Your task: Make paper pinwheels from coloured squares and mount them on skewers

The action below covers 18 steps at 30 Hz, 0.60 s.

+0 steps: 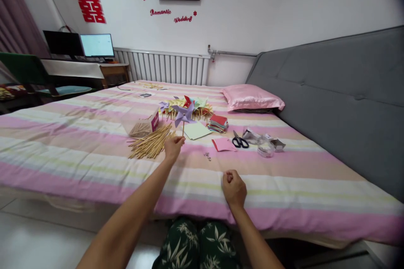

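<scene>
My left hand (pixel 173 148) is closed around the thin stick of a purple paper pinwheel (pixel 184 114), which stands upright above the bed. Resting on the striped sheet near the front edge, my right hand (pixel 234 188) is curled into a fist, and nothing shows in it. Beside my left hand lies a loose pile of thin wooden sticks (pixel 150 142). Several small metal pieces (pixel 207 156) are scattered between my hands. Black-handled scissors (pixel 240 141) lie beyond the right fist, close to some pink paper (pixel 224 144).
Behind the held pinwheel are several finished pinwheels (pixel 202 107) in mixed colours. A clear box of sticks (pixel 142 128), pale green paper (pixel 197 130), a stack of coloured paper (pixel 217 123) and a roll of clear tape (pixel 265 148) lie around. A pink pillow (pixel 252 96) is by the grey headboard (pixel 341 88).
</scene>
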Available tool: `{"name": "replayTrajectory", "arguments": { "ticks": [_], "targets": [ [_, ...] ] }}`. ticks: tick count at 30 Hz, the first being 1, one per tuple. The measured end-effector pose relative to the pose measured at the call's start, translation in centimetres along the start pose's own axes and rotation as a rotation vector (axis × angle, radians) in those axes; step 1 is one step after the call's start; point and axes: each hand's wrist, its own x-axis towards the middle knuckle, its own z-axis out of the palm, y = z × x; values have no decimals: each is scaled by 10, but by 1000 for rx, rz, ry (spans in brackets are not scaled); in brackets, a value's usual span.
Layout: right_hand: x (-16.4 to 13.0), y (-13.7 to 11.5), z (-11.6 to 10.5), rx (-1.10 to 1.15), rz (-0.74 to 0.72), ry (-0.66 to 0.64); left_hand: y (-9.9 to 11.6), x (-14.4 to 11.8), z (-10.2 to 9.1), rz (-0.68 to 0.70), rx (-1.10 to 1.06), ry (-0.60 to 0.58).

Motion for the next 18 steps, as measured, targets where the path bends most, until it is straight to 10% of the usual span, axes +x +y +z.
{"name": "replayTrajectory", "arguments": {
  "ticks": [9,18],
  "targets": [
    [2,3,3,13,0,-20,-4,100,-21,-13,442,184],
    [2,1,6,45,30,-37,-26,179,8,-82,565,247]
  ]
}}
